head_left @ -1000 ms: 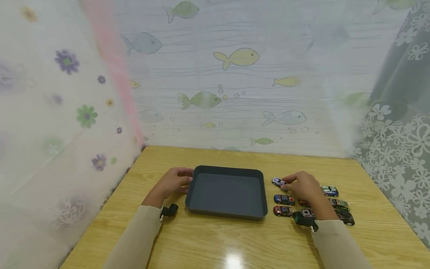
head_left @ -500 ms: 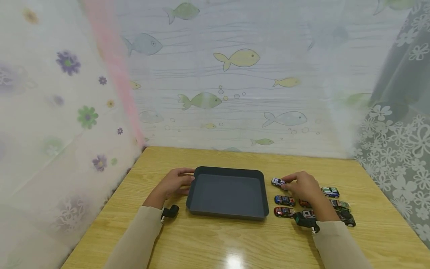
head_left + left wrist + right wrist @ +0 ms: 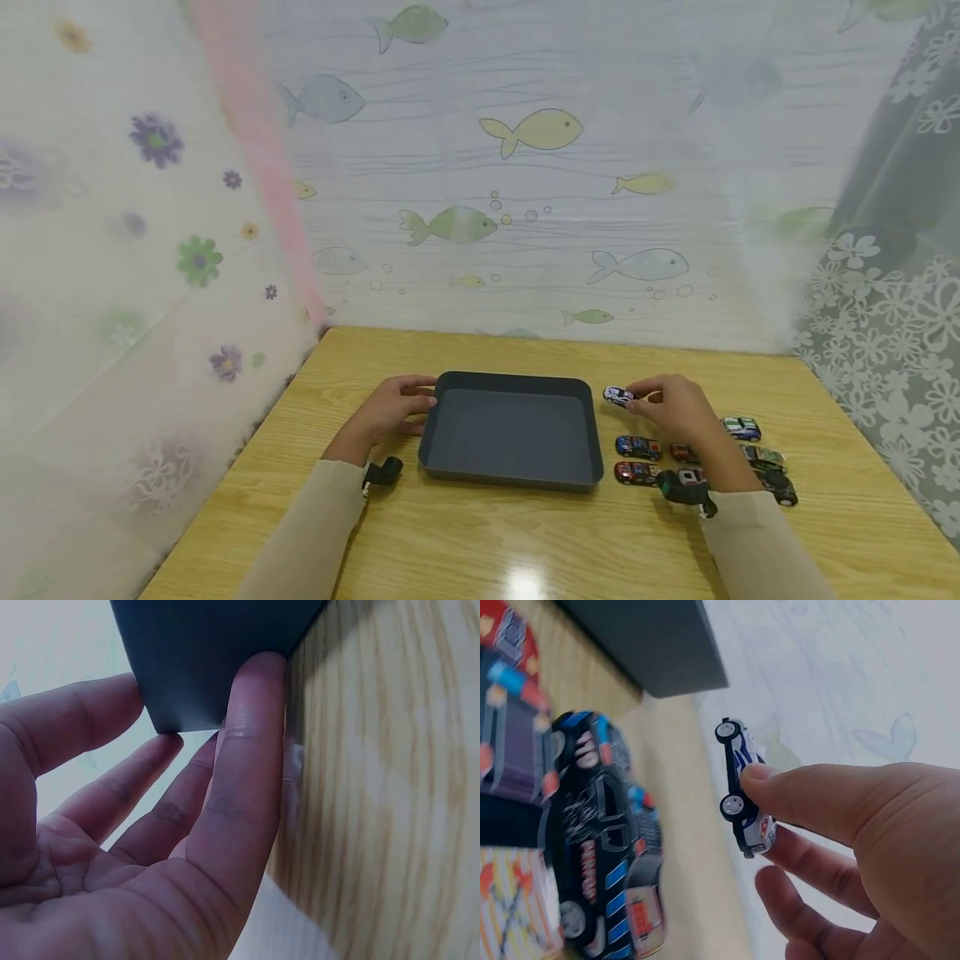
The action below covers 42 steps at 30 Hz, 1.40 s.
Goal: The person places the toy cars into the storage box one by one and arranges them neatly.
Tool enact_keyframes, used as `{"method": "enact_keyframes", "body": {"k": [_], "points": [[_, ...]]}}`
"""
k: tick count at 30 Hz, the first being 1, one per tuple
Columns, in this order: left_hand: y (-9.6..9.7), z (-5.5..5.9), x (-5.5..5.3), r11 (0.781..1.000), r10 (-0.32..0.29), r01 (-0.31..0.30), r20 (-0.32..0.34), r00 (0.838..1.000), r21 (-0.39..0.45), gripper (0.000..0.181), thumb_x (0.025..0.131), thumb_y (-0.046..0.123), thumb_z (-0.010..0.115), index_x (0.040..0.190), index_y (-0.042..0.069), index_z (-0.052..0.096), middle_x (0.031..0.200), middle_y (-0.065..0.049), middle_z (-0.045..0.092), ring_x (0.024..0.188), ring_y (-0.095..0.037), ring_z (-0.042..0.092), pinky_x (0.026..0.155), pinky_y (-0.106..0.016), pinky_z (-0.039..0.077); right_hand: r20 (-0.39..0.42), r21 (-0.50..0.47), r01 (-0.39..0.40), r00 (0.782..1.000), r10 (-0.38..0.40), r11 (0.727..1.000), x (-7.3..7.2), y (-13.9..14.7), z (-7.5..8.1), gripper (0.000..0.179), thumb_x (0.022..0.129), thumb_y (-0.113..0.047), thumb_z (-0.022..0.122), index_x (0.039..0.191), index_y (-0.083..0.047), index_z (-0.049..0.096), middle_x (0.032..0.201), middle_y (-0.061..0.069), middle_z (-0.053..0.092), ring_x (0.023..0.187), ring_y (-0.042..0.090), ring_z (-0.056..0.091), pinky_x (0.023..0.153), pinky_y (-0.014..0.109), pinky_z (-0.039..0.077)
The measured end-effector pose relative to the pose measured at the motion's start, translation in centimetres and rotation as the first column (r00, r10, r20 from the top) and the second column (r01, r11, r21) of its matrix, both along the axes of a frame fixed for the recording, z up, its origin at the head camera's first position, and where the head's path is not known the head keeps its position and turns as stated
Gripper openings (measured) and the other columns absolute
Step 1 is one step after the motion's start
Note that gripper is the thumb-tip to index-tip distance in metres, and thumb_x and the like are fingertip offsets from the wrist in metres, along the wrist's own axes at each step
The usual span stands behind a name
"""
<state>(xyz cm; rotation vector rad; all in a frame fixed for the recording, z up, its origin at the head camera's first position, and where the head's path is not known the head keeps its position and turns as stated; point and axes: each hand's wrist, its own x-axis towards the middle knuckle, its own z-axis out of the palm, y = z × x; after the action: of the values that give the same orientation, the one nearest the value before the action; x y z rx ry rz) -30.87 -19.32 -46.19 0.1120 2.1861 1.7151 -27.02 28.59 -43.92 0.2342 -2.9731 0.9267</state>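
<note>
My right hand (image 3: 675, 410) pinches a small white toy car (image 3: 619, 396) with dark blue markings between thumb and fingers. In the right wrist view the toy car (image 3: 742, 784) shows its wheels, and the thumb lies across its side. Left of it stands a dark grey rectangular tray (image 3: 517, 433) with nothing in it. My left hand (image 3: 390, 408) is at the tray's left side, its fingers spread. Close up in the left wrist view, fingertips of the left hand (image 3: 217, 825) touch the outside wall of the tray (image 3: 202, 667) near a corner.
Several toy cars stand in rows on the wooden table (image 3: 465, 542), among them a blue one (image 3: 638, 447), a red one (image 3: 637, 473) and a green-and-white one (image 3: 741, 428). My right forearm partly covers the rows. Patterned curtains (image 3: 525, 208) enclose the table's back and sides.
My right hand has raised the white toy car slightly from its place at the back of the rows. The left hand stays at the tray.
</note>
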Motion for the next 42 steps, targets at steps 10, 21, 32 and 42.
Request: {"method": "enact_keyframes", "body": {"k": [10, 21, 32, 42], "points": [[-0.2, -0.1, 0.0, 0.999, -0.019, 0.019, -0.008, 1.000, 0.026, 0.055, 0.102, 0.015, 0.069, 0.153, 0.021, 0.051, 0.151, -0.021, 0.052, 0.113, -0.028, 0.070, 0.084, -0.044, 0.064, -0.048, -0.052, -0.041, 0.998, 0.039, 0.998, -0.3, -1.3, 1.8, 0.034, 0.098, -0.029, 0.075, 0.127, -0.013, 0.075, 0.127, 0.016, 0.071, 0.105, 0.033, 0.071, 0.076, 0.044, 0.061], [-0.3, -0.1, 0.0, 0.999, -0.029, 0.029, -0.004, 1.000, 0.035, 0.056, 0.102, 0.016, 0.069, 0.154, 0.022, 0.051, 0.153, -0.021, 0.050, 0.115, -0.028, 0.070, 0.085, -0.044, 0.064, -0.077, -0.052, -0.095, 0.993, 0.091, 0.994, -1.1, -3.6, 2.9, 0.029, 0.097, -0.024, 0.075, 0.123, -0.012, 0.077, 0.127, 0.016, 0.071, 0.102, 0.031, 0.072, 0.074, 0.041, 0.061], [-0.4, -0.1, -0.1, 0.999, -0.025, 0.025, 0.009, 1.000, 0.048, 0.059, 0.102, 0.016, 0.069, 0.156, 0.025, 0.048, 0.153, -0.020, 0.050, 0.119, -0.029, 0.068, 0.086, -0.043, 0.064, -0.081, -0.049, -0.137, 0.988, 0.133, 0.989, -1.8, -5.9, 3.1, 0.028, 0.097, -0.024, 0.076, 0.121, -0.011, 0.078, 0.125, 0.016, 0.071, 0.100, 0.030, 0.073, 0.074, 0.041, 0.061], [-0.5, -0.2, 0.0, 0.999, -0.025, 0.024, 0.006, 1.000, 0.041, 0.059, 0.102, 0.017, 0.068, 0.157, 0.026, 0.047, 0.152, -0.019, 0.050, 0.121, -0.029, 0.066, 0.085, -0.044, 0.064, -0.083, -0.037, -0.187, 0.980, 0.183, 0.982, -2.6, -8.2, 3.6, 0.025, 0.095, -0.020, 0.077, 0.119, -0.011, 0.080, 0.117, 0.012, 0.074, 0.092, 0.022, 0.073, 0.070, 0.035, 0.058]]}}
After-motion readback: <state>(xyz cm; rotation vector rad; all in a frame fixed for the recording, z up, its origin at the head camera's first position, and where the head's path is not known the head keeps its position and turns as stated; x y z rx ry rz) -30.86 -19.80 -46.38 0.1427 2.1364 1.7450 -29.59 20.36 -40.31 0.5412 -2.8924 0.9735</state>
